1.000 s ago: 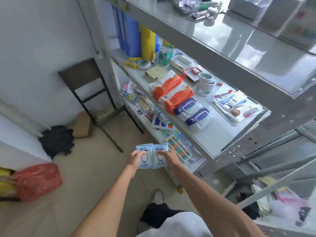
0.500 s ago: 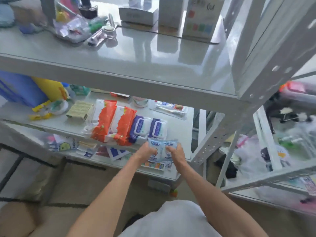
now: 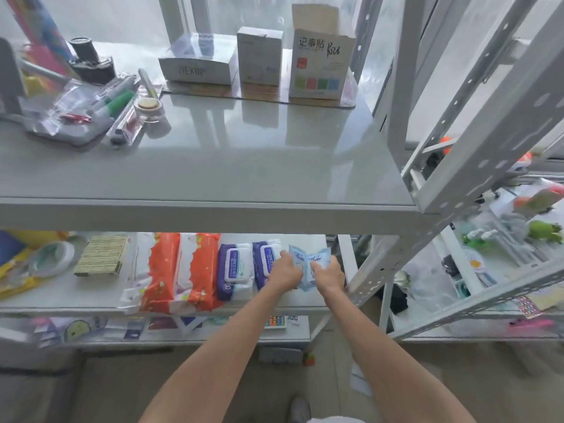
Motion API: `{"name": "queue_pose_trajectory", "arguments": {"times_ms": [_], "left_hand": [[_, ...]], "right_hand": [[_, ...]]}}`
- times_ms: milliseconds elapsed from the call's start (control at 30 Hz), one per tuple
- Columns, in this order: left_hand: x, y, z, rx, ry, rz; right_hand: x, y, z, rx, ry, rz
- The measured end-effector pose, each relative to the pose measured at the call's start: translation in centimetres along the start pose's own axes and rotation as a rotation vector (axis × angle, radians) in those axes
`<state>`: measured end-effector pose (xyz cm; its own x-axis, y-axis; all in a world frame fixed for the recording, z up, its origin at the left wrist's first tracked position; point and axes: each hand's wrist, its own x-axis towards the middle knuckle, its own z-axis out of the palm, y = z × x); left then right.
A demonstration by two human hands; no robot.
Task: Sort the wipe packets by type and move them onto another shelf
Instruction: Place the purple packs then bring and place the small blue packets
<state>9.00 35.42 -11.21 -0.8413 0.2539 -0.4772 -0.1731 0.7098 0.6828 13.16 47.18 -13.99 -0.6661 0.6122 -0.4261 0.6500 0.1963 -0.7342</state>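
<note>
My left hand (image 3: pixel 285 274) grips a small light-blue wipe packet (image 3: pixel 297 257), and my right hand (image 3: pixel 329 274) grips a second one (image 3: pixel 319 260) beside it. Both packets are held over the right end of the middle shelf (image 3: pixel 308 300), just right of two purple wipe packs (image 3: pixel 235 267) (image 3: pixel 264 257). Left of those lie two orange-and-white wipe packs (image 3: pixel 160 270) (image 3: pixel 200 270), side by side. All packs lie in one row on this shelf.
The top shelf (image 3: pixel 213 166) carries white boxes (image 3: pixel 259 56), markers in a plastic bag (image 3: pixel 91 105) and a small jar (image 3: pixel 148 106). A tape roll (image 3: pixel 50 257) and a beige box (image 3: pixel 100 254) sit left on the middle shelf. A perforated upright (image 3: pixel 476 141) stands right, a second rack behind it.
Both hands carried the two light-blue packets up from below the rack and forward onto the middle shelf's right end. The view swung up and right to face the rack.
</note>
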Motion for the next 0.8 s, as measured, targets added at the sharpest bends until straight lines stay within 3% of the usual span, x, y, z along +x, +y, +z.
{"name": "queue_pose_trajectory", "arguments": {"times_ms": [133,400,567,800], "left_hand": [[1.3,0.7,1.4,0.161,0.011,0.029],[2.0,-1.8,2.1,0.779,0.143,0.246],[2.0,-4.7,1.0,0.855,0.063,0.229],[0.9,-7.0,1.3,0.869,0.077,0.207]], "right_hand": [[0.7,0.4,0.2,-0.032,0.017,0.032],[1.2,1.0,1.6,-0.250,0.081,-0.035],[1.6,1.1,2.1,-0.484,0.109,-0.090],[2.5,2.0,2.6,-0.648,0.077,-0.128]]}}
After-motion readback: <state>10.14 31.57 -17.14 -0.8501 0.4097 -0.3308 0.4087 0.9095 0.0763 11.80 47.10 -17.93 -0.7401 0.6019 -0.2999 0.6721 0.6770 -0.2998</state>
